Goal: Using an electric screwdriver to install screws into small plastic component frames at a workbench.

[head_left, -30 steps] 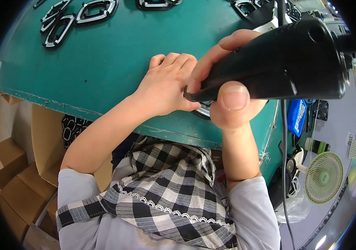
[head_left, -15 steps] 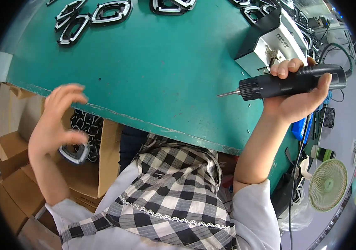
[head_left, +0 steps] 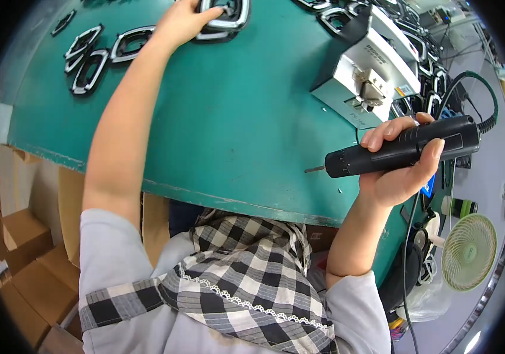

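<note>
My right hand is wrapped around a black electric screwdriver, whose thin bit points left above the green bench mat. Its thumb lies along the near side and its fingers curl over the far side. At the far edge of view, my left hand grips the left side of a rounded black-and-white plastic frame. The thumb crosses the frame's opening, while the other fingertips are hidden. Left of that hand lie similar frames in a loose group.
Right of centre stands a white metal box with a metal fitting on its front, and many more frames are heaped behind it. A small green fan is at the right. Cardboard boxes sit below the bench at left.
My left hand has gone from beside the bench's near edge up to the far frame and closed on it. The right hand still holds the screwdriver, slightly lower in view. The whole view has shifted.
</note>
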The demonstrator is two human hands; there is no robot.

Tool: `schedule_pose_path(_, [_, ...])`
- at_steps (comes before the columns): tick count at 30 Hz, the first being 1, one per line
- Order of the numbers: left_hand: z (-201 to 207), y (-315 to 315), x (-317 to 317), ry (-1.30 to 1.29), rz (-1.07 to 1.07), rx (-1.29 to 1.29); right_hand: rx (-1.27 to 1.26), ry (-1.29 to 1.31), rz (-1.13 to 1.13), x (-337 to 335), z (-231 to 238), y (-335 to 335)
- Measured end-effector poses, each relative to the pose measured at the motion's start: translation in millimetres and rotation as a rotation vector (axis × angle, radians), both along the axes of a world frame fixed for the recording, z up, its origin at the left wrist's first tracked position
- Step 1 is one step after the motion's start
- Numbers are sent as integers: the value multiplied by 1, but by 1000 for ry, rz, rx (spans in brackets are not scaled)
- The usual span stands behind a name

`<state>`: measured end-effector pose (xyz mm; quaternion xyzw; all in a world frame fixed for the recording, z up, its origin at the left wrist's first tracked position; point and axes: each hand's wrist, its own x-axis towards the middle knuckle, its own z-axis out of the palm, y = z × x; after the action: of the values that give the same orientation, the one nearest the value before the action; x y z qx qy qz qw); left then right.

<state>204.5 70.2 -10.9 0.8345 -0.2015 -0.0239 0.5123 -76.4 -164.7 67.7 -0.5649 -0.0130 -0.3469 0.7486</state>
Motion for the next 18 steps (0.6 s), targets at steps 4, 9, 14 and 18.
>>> schedule_pose_path(4, [10, 10, -40, -55, 86, 158, -6, -18, -47, -4, 10, -24])
schedule_pose_path(9, [35, 12, -89, -169, 22, -41, -235, -186, -322, 10, 34, -51])
schedule_pose_path(14, [45, -13, -158, 135, -562, -24, -348, -355, -400, 40, 54, -61])
schedule_pose_path(18, [39, -41, -177, 241, -625, 305, -545, -387, -397, 57, 62, -54])
